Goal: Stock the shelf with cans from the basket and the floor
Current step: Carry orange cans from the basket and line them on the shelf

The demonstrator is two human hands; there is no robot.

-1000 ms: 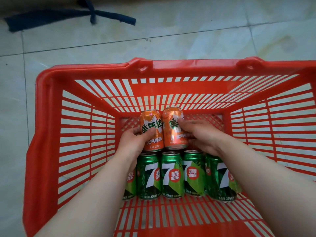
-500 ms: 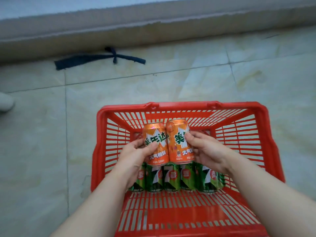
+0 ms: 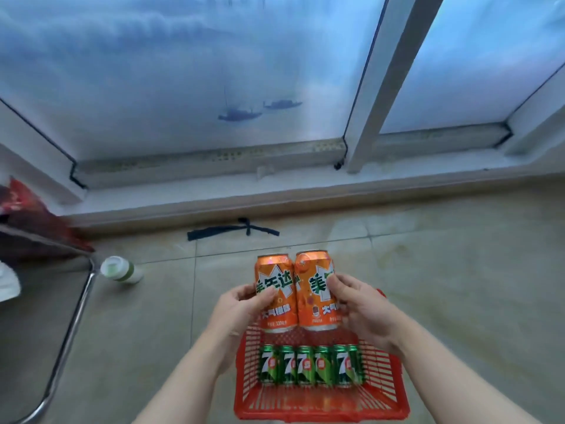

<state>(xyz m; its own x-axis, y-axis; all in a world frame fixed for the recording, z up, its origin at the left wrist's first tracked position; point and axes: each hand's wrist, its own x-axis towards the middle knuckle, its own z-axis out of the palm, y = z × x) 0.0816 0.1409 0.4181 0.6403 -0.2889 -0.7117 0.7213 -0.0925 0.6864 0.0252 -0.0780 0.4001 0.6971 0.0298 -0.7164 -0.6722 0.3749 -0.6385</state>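
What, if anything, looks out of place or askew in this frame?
A white bottle with a green band appears to lie on its side on the floor beside the metal leg, and a dark strap lies loose below the window ledge. Nothing spilled shows.

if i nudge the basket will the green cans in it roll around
Probably a little. The five green cans lie on their sides, so they could roll sideways. They sit touching in a row, which should slow them, but the red basket seems to leave spare floor at both ends.
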